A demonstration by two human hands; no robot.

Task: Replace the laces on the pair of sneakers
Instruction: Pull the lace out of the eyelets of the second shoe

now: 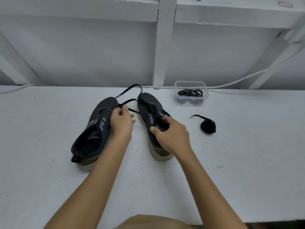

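Two dark sneakers with purple marks stand side by side on the white table (49,187). The left sneaker (92,134) has bare eyelets. The right sneaker (151,111) still carries a black lace (130,91) that loops out past its toe. My left hand (121,122) pinches that lace between the two shoes. My right hand (171,134) grips the right sneaker at its tongue and collar. A coiled black lace (208,126) lies on the table to the right of the shoes.
A clear plastic box (191,85) holding more black laces sits at the back right, against the white wall. A white cable (247,79) runs along the table's rear edge. My knee (153,222) shows at the bottom.
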